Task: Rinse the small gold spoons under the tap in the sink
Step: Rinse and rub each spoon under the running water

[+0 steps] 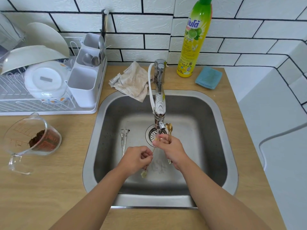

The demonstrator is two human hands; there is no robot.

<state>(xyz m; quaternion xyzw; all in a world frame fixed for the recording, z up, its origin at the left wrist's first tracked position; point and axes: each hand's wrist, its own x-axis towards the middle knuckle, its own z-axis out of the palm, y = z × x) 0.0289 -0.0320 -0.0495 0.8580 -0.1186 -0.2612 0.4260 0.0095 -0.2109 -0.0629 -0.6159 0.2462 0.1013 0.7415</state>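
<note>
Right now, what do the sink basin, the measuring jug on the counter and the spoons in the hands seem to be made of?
Square brushed sink basin: likely stainless steel, dull grey sheen. Clear handled measuring jug: glass or clear plastic, see-through with red markings. Small gold spoons: gold-coloured metal, shiny; whether plated cannot be told.

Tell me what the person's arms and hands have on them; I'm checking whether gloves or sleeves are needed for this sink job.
Nothing is worn. The left hand and the right hand are bare, with no gloves. No rings, watch or bracelets show. Both forearms are bare up to the picture's lower edge, with no sleeve in view.
</note>
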